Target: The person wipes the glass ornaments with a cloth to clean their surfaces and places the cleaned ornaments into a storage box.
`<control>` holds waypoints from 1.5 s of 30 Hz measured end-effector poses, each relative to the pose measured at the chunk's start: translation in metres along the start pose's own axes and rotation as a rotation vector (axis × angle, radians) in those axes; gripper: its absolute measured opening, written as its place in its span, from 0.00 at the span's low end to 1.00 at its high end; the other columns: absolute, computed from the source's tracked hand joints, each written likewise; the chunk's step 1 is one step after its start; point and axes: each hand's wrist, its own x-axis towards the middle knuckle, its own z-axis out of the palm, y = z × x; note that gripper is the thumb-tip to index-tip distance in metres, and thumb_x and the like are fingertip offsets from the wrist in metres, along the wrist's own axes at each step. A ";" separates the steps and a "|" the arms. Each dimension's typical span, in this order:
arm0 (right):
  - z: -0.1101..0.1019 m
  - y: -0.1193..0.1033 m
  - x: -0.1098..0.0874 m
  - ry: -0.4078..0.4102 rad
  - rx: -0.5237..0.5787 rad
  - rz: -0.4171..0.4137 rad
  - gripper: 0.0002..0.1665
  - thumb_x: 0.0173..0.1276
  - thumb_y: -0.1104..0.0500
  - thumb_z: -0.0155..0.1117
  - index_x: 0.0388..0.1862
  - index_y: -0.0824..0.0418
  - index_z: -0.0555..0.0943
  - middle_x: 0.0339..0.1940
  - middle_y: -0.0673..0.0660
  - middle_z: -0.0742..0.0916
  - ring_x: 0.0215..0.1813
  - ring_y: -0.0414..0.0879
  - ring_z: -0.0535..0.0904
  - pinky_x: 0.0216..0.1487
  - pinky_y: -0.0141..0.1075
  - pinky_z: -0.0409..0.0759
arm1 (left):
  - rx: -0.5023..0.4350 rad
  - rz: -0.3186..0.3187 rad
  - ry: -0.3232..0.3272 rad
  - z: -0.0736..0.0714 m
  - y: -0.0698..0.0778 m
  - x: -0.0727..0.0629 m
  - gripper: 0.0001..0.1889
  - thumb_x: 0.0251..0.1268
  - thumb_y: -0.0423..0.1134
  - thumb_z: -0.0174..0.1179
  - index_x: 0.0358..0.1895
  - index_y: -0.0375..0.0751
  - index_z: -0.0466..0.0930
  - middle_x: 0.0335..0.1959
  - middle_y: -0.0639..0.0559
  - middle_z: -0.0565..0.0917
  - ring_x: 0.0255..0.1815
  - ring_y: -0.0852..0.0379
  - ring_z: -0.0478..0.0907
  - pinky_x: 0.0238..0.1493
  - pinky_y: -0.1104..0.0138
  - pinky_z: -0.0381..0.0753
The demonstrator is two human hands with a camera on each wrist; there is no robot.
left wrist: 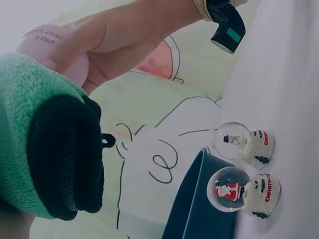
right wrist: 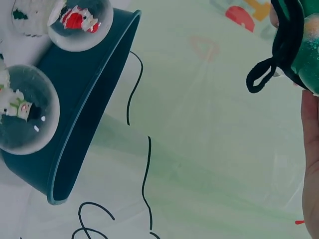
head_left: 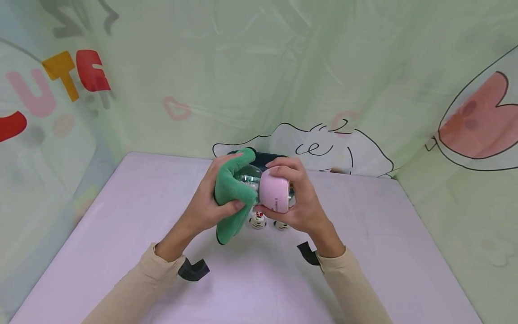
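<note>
My left hand (head_left: pixel 205 203) holds a green plush cloth (head_left: pixel 231 189) with black edging, folded around the clear dome (head_left: pixel 248 174) of a large snow globe. Its pink base (head_left: pixel 275 191) is gripped by my right hand (head_left: pixel 302 198), with the globe tipped on its side above the table. A black hanging loop (right wrist: pixel 261 75) sticks out from the cloth in the right wrist view. Cloth and fingers hide part of the dome. Below the hands stand two small Christmas snow globes, one with a Santa figure (left wrist: pixel 228 191), the other with a snowman (left wrist: pixel 234 140).
A dark teal bin (left wrist: pixel 199 209) stands behind the small globes, against the back curtain (head_left: pixel 243 81). Printed pale green curtains surround the table on three sides. A pale lilac cloth (head_left: pixel 259 288) covers the tabletop. Black wrist mounts (head_left: pixel 194 270) hang at both cuffs.
</note>
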 end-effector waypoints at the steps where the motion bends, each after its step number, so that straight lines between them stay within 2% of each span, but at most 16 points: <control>1: 0.000 0.000 0.000 -0.005 -0.018 -0.010 0.37 0.60 0.48 0.78 0.58 0.63 0.69 0.59 0.69 0.75 0.62 0.60 0.72 0.54 0.39 0.80 | -0.002 -0.004 0.000 0.000 0.000 0.000 0.44 0.60 0.65 0.65 0.76 0.51 0.63 0.72 0.53 0.67 0.64 0.49 0.70 0.62 0.51 0.73; 11: -0.001 0.004 -0.001 -0.028 -0.118 -0.120 0.32 0.63 0.50 0.75 0.56 0.62 0.70 0.59 0.71 0.75 0.60 0.63 0.75 0.62 0.36 0.78 | -0.011 -0.034 -0.020 -0.002 0.000 0.001 0.42 0.60 0.61 0.67 0.76 0.53 0.64 0.73 0.55 0.66 0.65 0.51 0.70 0.63 0.50 0.73; 15: -0.002 0.005 -0.002 -0.032 -0.152 -0.144 0.32 0.62 0.51 0.77 0.56 0.62 0.70 0.59 0.71 0.75 0.59 0.63 0.76 0.61 0.37 0.78 | -0.018 -0.039 -0.027 -0.002 0.000 0.001 0.41 0.60 0.58 0.68 0.76 0.53 0.64 0.73 0.54 0.66 0.64 0.50 0.70 0.62 0.51 0.74; 18: -0.002 0.006 -0.003 -0.037 -0.177 -0.146 0.33 0.61 0.51 0.78 0.56 0.61 0.70 0.59 0.70 0.75 0.59 0.62 0.76 0.58 0.42 0.82 | -0.023 -0.046 -0.029 -0.002 -0.001 0.001 0.41 0.61 0.58 0.68 0.76 0.53 0.64 0.72 0.54 0.67 0.63 0.50 0.71 0.61 0.51 0.75; 22: 0.000 0.005 -0.004 -0.042 -0.176 -0.087 0.35 0.62 0.48 0.76 0.58 0.62 0.69 0.58 0.67 0.76 0.58 0.60 0.78 0.53 0.46 0.84 | -0.034 -0.069 -0.030 -0.002 -0.002 0.000 0.39 0.62 0.56 0.68 0.76 0.53 0.64 0.71 0.54 0.68 0.61 0.51 0.72 0.59 0.52 0.76; 27: 0.005 0.007 -0.005 -0.017 -0.082 0.001 0.40 0.59 0.45 0.78 0.58 0.67 0.69 0.57 0.66 0.77 0.57 0.56 0.77 0.51 0.39 0.83 | -0.025 -0.083 -0.031 -0.002 -0.002 -0.001 0.39 0.61 0.56 0.68 0.75 0.54 0.66 0.69 0.54 0.69 0.59 0.52 0.72 0.57 0.52 0.76; 31: 0.007 0.008 -0.007 0.027 -0.007 0.056 0.43 0.57 0.44 0.79 0.58 0.70 0.70 0.56 0.64 0.78 0.54 0.52 0.77 0.43 0.32 0.82 | -0.027 -0.074 -0.043 -0.002 -0.001 -0.001 0.40 0.60 0.58 0.69 0.75 0.54 0.66 0.68 0.53 0.69 0.59 0.51 0.72 0.57 0.52 0.76; 36: 0.006 0.007 -0.009 0.066 0.064 0.157 0.46 0.55 0.44 0.81 0.61 0.69 0.69 0.55 0.60 0.80 0.48 0.50 0.79 0.36 0.34 0.82 | -0.028 -0.045 -0.050 -0.002 -0.001 0.001 0.41 0.60 0.60 0.68 0.75 0.55 0.66 0.72 0.56 0.67 0.64 0.51 0.70 0.63 0.51 0.72; 40: 0.007 0.003 -0.010 0.067 0.149 0.262 0.46 0.53 0.56 0.83 0.64 0.66 0.67 0.58 0.58 0.79 0.47 0.52 0.79 0.33 0.38 0.85 | -0.024 -0.038 -0.055 -0.003 -0.001 0.001 0.42 0.60 0.64 0.67 0.76 0.56 0.65 0.73 0.57 0.66 0.65 0.51 0.69 0.64 0.50 0.71; 43: 0.008 0.001 -0.011 0.066 0.208 0.321 0.47 0.49 0.70 0.81 0.66 0.65 0.66 0.59 0.58 0.77 0.47 0.55 0.78 0.32 0.42 0.86 | -0.023 -0.041 -0.057 -0.004 -0.002 -0.001 0.42 0.60 0.64 0.67 0.76 0.56 0.64 0.72 0.55 0.67 0.64 0.51 0.69 0.63 0.50 0.72; 45: 0.009 0.000 -0.011 0.063 0.226 0.343 0.48 0.47 0.74 0.79 0.66 0.64 0.65 0.59 0.58 0.77 0.46 0.55 0.78 0.32 0.43 0.86 | -0.019 -0.046 -0.058 -0.005 -0.001 -0.002 0.42 0.60 0.64 0.67 0.76 0.56 0.64 0.70 0.54 0.68 0.63 0.51 0.70 0.62 0.50 0.72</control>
